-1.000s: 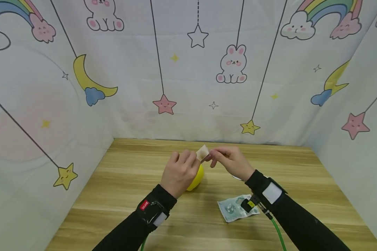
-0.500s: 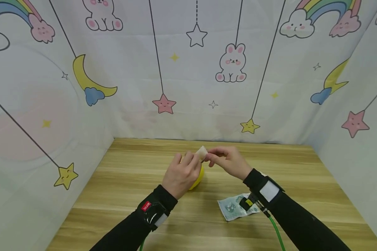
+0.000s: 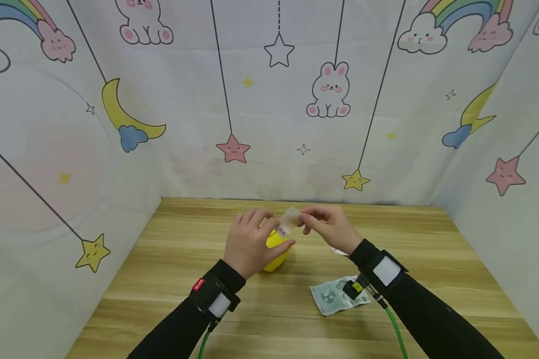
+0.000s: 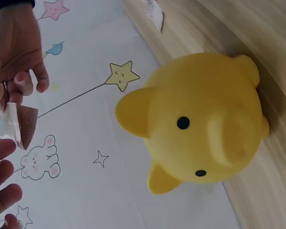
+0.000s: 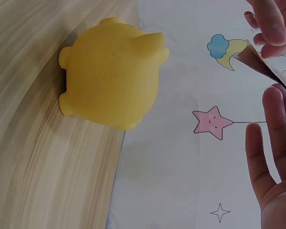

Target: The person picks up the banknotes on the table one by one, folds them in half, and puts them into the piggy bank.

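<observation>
My right hand (image 3: pixel 332 227) pinches one end of a small folded banknote (image 3: pixel 289 222) between thumb and fingertips, in the air over a yellow piggy bank (image 3: pixel 275 241). In the left wrist view the banknote (image 4: pixel 27 126) shows a brown face with a pale flap. My left hand (image 3: pixel 247 244) stands beside it with thumb and fingers spread apart, fingertips right at the note's near edge. Both wrist views show the piggy bank (image 4: pixel 205 119) standing on the table below the hands. In the head view my left hand hides much of it.
A crumpled green banknote (image 3: pixel 330 299) lies on the wooden table (image 3: pixel 170 299), partly under my right wrist strap. A small white piece of paper (image 3: pixel 339 252) shows behind that wrist. Printed fabric (image 3: pixel 188 174) walls off the back and both sides. Green cables trail from both wrists.
My left thumb and fingers have spread from a pinch at the note, and that hand has shifted slightly left. More of the folded banknote now shows. My right hand keeps its pinch nearly in place.
</observation>
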